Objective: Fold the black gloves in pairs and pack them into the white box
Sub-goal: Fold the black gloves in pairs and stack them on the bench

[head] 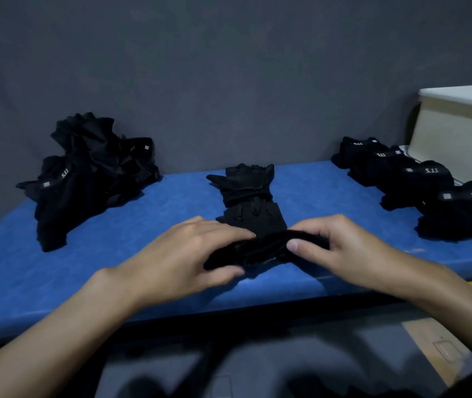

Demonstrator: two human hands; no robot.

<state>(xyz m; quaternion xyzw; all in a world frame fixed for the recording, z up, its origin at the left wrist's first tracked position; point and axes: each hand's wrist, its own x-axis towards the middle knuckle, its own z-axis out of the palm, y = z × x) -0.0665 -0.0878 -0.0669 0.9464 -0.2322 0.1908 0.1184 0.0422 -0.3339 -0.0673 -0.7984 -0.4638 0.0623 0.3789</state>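
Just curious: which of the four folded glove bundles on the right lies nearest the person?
The frontmost bundle, by the table's edge; three others line up behind.

Two bare hands with bare forearms, no more of the person clearly in view. Left hand (pixel 180 254) between 7 and 8 o'clock from the picture's middle, right hand (pixel 355 248) at about 4 o'clock. Uncovered all the way from fingertips to the frame's edge: bare wrists, bare left forearm (pixel 65 326) out toward 8 o'clock, bare right forearm (pixel 441 300) farther out toward 4 o'clock. Slim fingers (pixel 220 229) with softly marked knuckles. Short, rounded thumbnail (pixel 293 245) on the right thumb; the left thumb's nail blurred. Small bony bump at the left wrist (pixel 99 272). At 6 o'clock, along the bottom edge, dark smeared shapes, too blurred to tell as clothing.
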